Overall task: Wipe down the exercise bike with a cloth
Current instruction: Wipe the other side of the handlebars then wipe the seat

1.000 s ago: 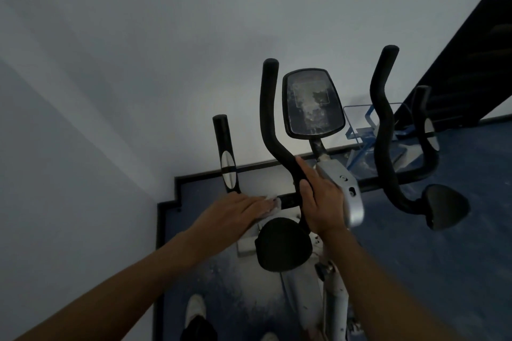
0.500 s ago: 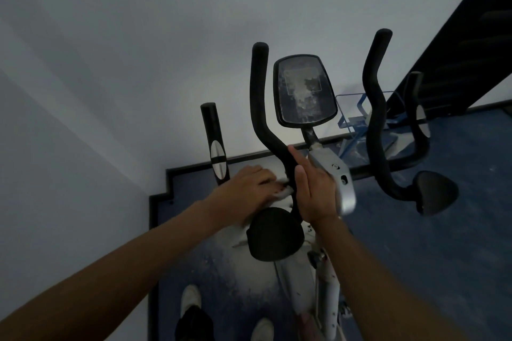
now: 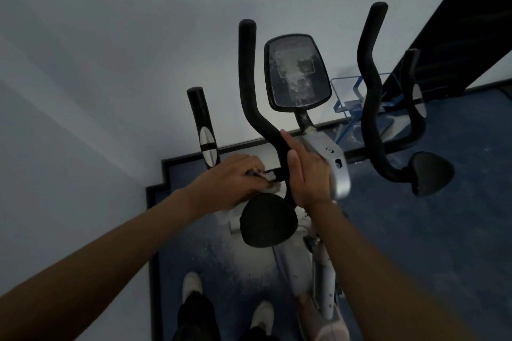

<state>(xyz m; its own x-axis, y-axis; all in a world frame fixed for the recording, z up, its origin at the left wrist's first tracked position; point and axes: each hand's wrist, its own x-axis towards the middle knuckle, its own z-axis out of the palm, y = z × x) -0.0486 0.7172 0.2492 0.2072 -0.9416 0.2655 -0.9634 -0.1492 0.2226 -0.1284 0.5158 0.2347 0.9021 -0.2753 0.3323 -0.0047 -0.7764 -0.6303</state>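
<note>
Bare left hand [image 3: 230,183], bare right hand [image 3: 310,174], forearms [image 3: 116,252] uncovered from the grip back to the frame edge, dark trouser legs [image 3: 195,313] well below the grip, white shoes [image 3: 191,285] with rounded toes

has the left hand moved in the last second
Yes. The left hand slid slightly right, away from the short grip toward the curved bar, bunching the cloth.

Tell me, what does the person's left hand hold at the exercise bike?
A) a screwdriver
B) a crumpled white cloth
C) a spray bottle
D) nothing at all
B: the left hand grips a crumpled white cloth beside the base of the curved handlebar.
</note>
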